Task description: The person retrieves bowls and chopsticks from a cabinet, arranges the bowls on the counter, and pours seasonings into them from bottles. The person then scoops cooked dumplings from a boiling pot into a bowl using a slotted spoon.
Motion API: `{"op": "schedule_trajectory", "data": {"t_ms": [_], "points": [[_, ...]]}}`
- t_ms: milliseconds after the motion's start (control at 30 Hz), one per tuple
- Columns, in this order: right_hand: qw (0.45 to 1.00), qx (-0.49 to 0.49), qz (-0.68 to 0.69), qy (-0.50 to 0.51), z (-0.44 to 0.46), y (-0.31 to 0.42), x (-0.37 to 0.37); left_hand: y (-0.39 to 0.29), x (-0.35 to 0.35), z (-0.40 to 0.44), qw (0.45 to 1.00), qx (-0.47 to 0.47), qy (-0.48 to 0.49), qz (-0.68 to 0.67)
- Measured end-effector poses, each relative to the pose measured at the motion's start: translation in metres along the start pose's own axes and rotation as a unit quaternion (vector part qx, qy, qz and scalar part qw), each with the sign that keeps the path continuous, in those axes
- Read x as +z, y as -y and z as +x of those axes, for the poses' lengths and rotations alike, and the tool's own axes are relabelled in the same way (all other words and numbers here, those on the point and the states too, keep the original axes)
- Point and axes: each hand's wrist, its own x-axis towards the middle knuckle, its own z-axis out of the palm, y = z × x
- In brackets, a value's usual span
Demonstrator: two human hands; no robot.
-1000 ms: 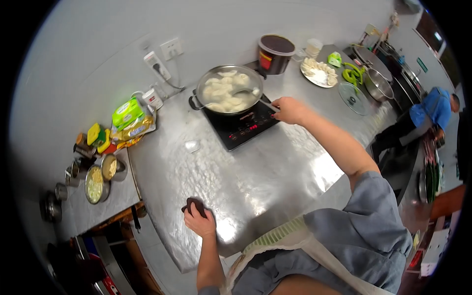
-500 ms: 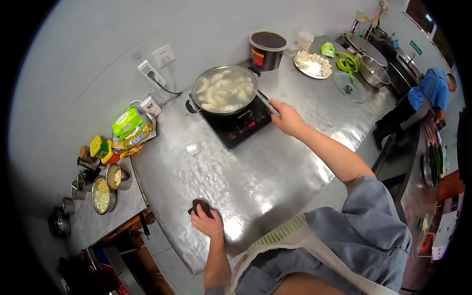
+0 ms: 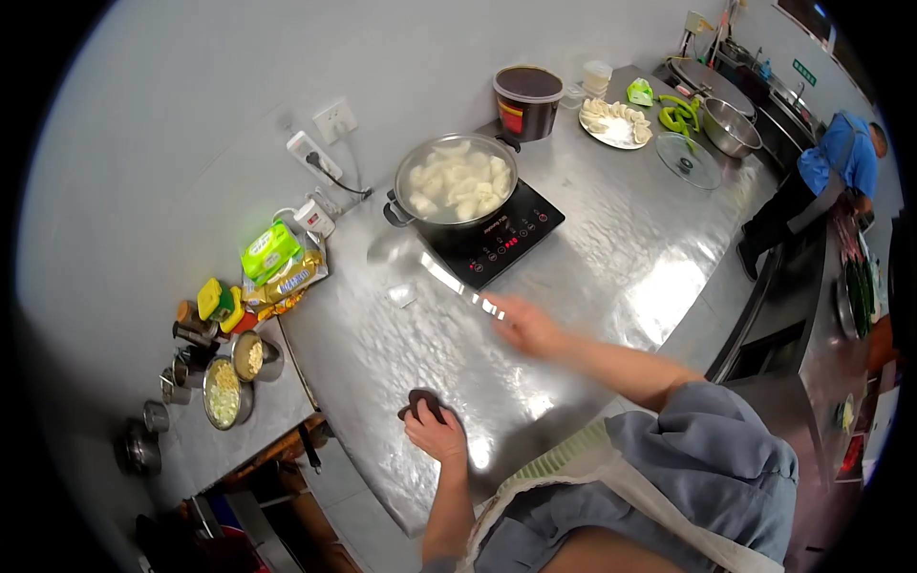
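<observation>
The right hand (image 3: 528, 326) grips a ladle (image 3: 441, 274), its bowl far-left of it; the left hand (image 3: 436, 432), apart, clutches a dark cloth (image 3: 424, 405).

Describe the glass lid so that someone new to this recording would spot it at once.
On the steel counter, look right past the pot to the dumpling plate and the metal bowl. The lid lies between and slightly nearer than those two. It is a round, see-through disc with a dark central knob, unlike the white plate and the deep bowl.
</observation>
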Motion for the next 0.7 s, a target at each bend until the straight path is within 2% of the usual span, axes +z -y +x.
{"op": "schedule_trajectory", "data": {"t_ms": [100, 200, 300, 400, 433, 467, 533, 567, 600, 633, 700], "points": [[0.996, 0.021, -0.001, 0.083, -0.021, 0.015, 0.055, 0.005, -0.003, 0.002, 0.999, 0.020, 0.010, -0.026], [0.996, 0.041, -0.017, 0.081, -0.022, 0.019, 0.097, 0.014, -0.009, 0.011, 0.997, 0.049, 0.023, -0.056], [0.995, 0.069, -0.029, 0.063, -0.005, 0.019, 0.127, 0.029, -0.007, 0.021, 0.986, 0.017, 0.081, -0.142], [0.989, 0.135, -0.015, 0.053, 0.017, 0.021, 0.136, 0.049, 0.000, 0.040, 0.984, 0.079, 0.056, -0.147], [0.991, 0.088, -0.093, 0.023, 0.018, 0.022, 0.139, 0.056, 0.001, 0.052, 0.982, 0.095, 0.064, -0.148], [0.984, 0.043, -0.171, -0.002, 0.018, 0.021, 0.140, 0.061, 0.003, 0.063, 0.982, 0.096, 0.068, -0.145], [0.981, 0.068, -0.184, 0.006, 0.006, 0.036, 0.122, 0.060, -0.005, 0.086, 0.987, 0.086, 0.122, -0.051], [0.981, 0.044, -0.186, 0.007, -0.004, 0.038, 0.115, 0.051, -0.012, 0.092, 0.985, 0.102, 0.127, -0.061], [0.982, 0.019, -0.189, 0.007, -0.016, 0.042, 0.109, 0.042, -0.023, 0.099, 0.987, 0.097, 0.123, 0.020], [0.988, 0.034, -0.149, 0.016, -0.034, 0.047, 0.097, 0.032, -0.031, 0.104, 0.984, 0.092, 0.116, 0.100], [0.992, 0.030, -0.119, 0.000, -0.079, 0.041, 0.081, 0.021, -0.036, 0.104, 0.984, 0.129, 0.105, 0.060]]}}
